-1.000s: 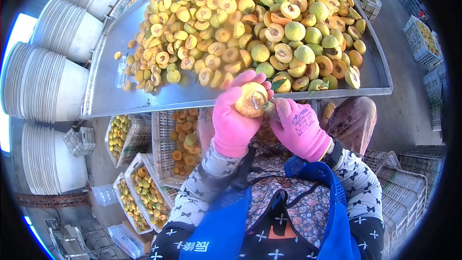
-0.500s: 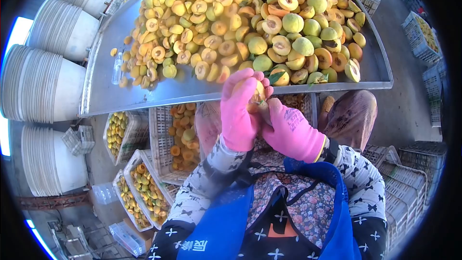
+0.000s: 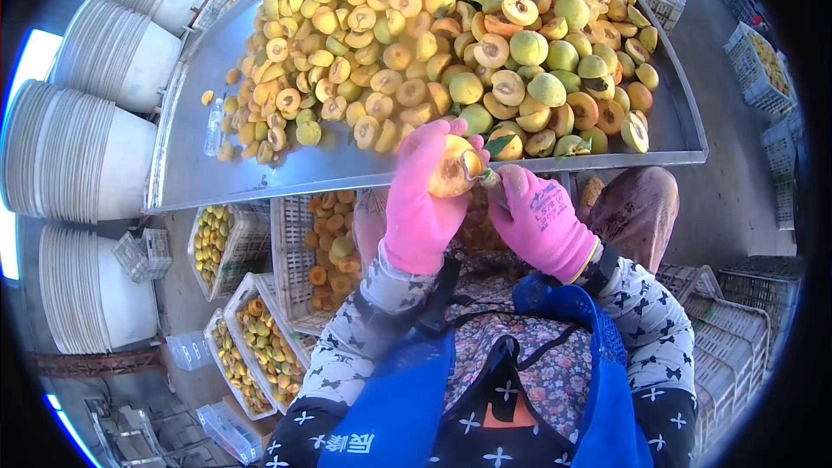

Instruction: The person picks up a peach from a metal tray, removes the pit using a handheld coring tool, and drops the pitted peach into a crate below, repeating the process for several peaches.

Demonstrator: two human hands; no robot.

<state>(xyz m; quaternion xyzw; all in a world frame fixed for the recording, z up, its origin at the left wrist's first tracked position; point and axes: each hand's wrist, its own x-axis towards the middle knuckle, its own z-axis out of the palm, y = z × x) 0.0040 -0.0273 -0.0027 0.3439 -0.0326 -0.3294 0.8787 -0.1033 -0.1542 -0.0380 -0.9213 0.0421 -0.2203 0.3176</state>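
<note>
My left hand [image 3: 418,212], in a pink glove, is wrapped round a halved yellow peach [image 3: 449,172], its cut face turned up towards me. In my right hand [image 3: 546,224], also gloved in pink, is a pitting tool [image 3: 490,179] with a curved metal loop at its tip. That loop touches the right side of the peach's cut face. Just beyond my hands, a heap of halved peaches [image 3: 381,56] covers much of a metal table [image 3: 286,186]. Below my hands stands a crate [image 3: 291,251] holding peach halves, partly hidden by my arms and legs.
A clear plastic bottle [image 3: 213,126] lies on the table's left side. Stacked white tubs [image 3: 121,152] line the left. Crates of fruit [image 3: 227,243] stand on the floor at lower left; stacked crates [image 3: 724,347] are by my right side. The table's metal rim [image 3: 624,159] runs close before my hands.
My right hand has moved slightly right and drawn back from the left. The peach half's cut face and the tool's metal loop have come into view.
</note>
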